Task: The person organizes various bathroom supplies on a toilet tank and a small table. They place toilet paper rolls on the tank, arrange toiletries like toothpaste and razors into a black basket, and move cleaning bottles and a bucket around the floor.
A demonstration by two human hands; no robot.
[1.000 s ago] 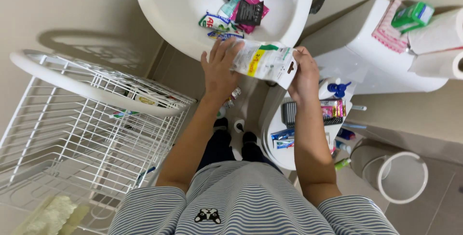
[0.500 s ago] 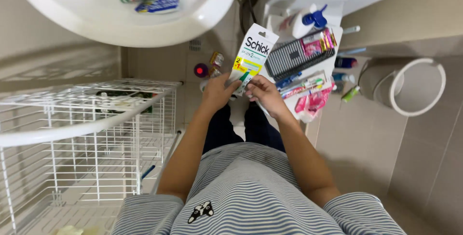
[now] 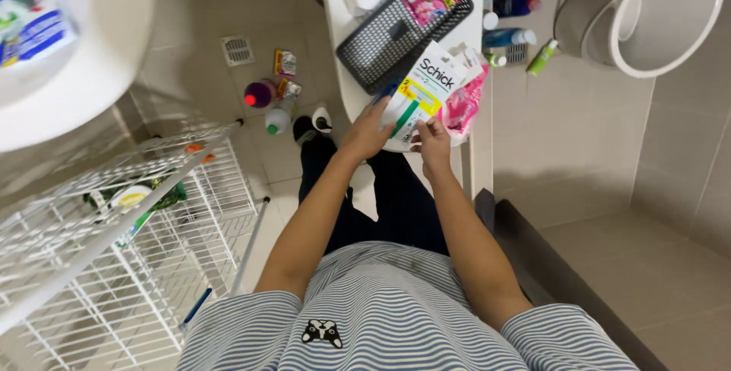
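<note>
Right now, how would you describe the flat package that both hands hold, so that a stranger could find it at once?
Find the white ledge carrying a dark mesh basket. Just below the basket, the left hand and right hand hold a flat card package. Unlike the pink packets beside it, it is white with green and yellow patches.

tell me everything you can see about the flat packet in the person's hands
The packet is a flat white card pack with yellow and green patches, printed, looking like thin cardboard with plastic. It tilts up to the right over the white shelf, beside the black basket. The left hand grips its lower left edge; the right hand pinches its bottom.
</note>
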